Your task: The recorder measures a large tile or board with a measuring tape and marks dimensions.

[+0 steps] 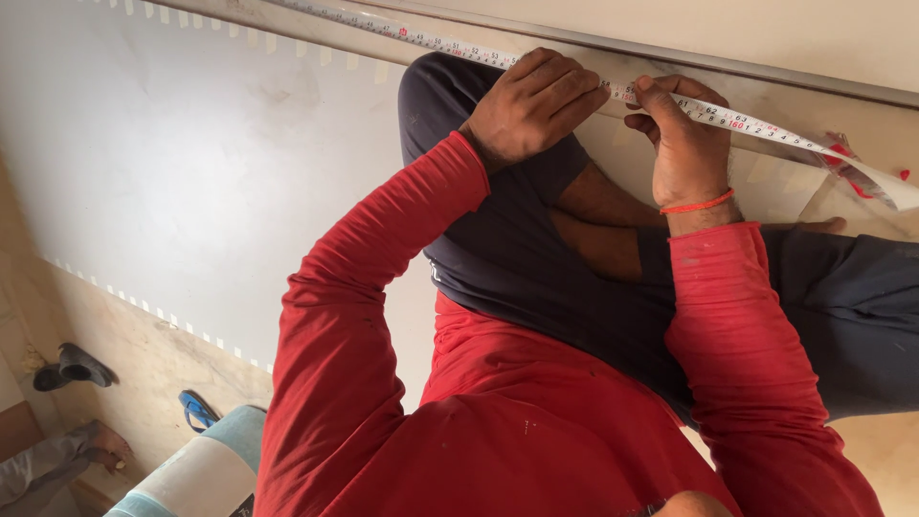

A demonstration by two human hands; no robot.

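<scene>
The left hand (531,105) presses the tape measure (737,123) flat against a metal strip (785,77), fingers together on top. The right hand (684,144) pinches the tape between thumb and forefinger just beside it. The tape runs along the white panel's (191,163) far edge, above the person's knee (436,91).
</scene>
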